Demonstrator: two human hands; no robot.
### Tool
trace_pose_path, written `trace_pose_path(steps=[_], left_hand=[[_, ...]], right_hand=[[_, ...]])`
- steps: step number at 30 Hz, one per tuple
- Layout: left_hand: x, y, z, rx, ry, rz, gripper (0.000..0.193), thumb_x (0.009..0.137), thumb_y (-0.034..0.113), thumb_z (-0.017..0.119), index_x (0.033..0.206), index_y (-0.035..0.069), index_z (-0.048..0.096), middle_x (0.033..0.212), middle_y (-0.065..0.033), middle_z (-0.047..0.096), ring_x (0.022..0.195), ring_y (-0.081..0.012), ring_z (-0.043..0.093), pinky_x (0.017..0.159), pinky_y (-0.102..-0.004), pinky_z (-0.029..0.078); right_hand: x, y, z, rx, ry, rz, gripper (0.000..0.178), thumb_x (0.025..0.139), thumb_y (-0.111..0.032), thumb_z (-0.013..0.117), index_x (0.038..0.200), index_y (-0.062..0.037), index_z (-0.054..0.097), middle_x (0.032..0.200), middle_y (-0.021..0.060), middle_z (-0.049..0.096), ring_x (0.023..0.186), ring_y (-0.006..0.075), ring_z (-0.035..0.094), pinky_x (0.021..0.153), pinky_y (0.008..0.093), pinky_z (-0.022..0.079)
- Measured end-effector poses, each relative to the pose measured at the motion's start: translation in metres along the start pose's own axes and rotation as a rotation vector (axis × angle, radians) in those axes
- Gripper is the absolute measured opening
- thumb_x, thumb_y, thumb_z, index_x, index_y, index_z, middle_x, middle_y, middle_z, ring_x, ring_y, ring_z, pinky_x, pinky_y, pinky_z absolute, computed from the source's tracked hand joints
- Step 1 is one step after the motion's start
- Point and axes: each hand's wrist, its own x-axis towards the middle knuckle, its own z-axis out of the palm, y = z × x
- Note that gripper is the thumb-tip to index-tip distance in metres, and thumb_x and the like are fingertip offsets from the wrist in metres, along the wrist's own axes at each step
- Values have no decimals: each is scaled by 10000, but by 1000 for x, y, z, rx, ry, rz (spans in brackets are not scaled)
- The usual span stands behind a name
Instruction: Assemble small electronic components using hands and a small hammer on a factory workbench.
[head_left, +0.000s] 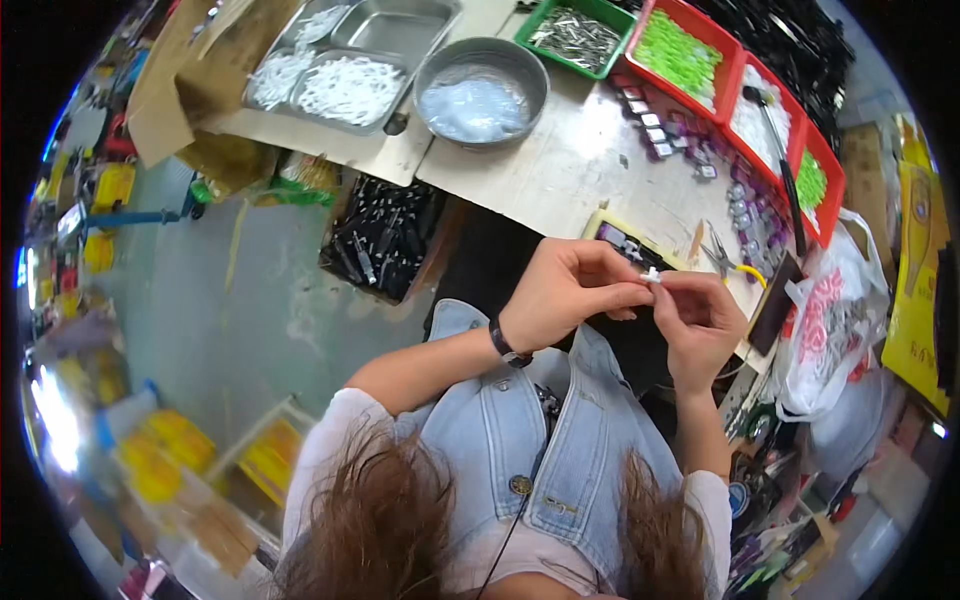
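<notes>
Over the table's near edge, my left hand (570, 290) and my right hand (703, 318) meet fingertip to fingertip. Between them is a small white plastic part (652, 275), pinched by thumb and forefinger on each side. Fingers cover much of it, so its full shape is hidden. Just behind my fingers sits a cream-yellow tray (602, 217) with small dark and light pieces, partly covered by my left hand. Beyond my right hand lie pliers (716, 252) with a yellow handle.
Red bins (733, 90) of green and white pieces curve along the right. A green bin (522, 32) holds metal pins. Farther left stand a round metal bowl (545, 88) and a steel tray (392, 118) with white parts. A white plastic bag (825, 340) hangs at the right edge.
</notes>
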Motion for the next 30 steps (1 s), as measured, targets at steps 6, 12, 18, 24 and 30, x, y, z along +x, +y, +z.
trace_pose_path(steps=[6, 12, 18, 24, 30], left_hand=[[4, -9, 3, 31, -28, -1, 101, 823, 9, 726, 890, -40, 669, 841, -97, 704, 727, -111, 667, 671, -229, 550], [4, -8, 3, 100, -49, 12, 103, 824, 19, 731, 882, -38, 668, 839, -93, 706, 739, -103, 669, 675, -222, 547], [8, -6, 7, 30, -53, -61, 101, 821, 20, 735, 875, -30, 667, 855, -84, 703, 733, -95, 661, 667, -216, 534], [12, -14, 15, 258, -62, 141, 213, 827, -23, 706, 1038, -24, 672, 884, -100, 700, 764, -98, 655, 702, -222, 528], [15, -28, 24, -94, -38, 24, 239, 928, 12, 585, 1155, -51, 624, 1010, -103, 679, 868, -137, 645, 781, -260, 537]], right_hand=[[-10, 9, -9, -58, -11, -83, 181, 768, 112, 687, 936, 67, 637, 919, 103, 679, 805, 136, 674, 740, 244, 555], [-5, 9, -10, -1, -58, -43, 178, 761, 119, 673, 927, 73, 630, 934, 130, 680, 844, 158, 680, 755, 265, 568], [8, 19, -24, -200, -154, -303, 194, 719, 107, 695, 892, 31, 652, 887, 124, 703, 810, 171, 702, 707, 269, 578], [21, -1, -39, -567, -258, -614, 226, 690, 58, 733, 899, 0, 669, 841, 105, 710, 725, 183, 697, 633, 279, 559], [7, 18, -38, -78, -112, -203, 220, 738, 65, 722, 945, 37, 655, 935, 124, 679, 842, 189, 657, 767, 281, 523]])
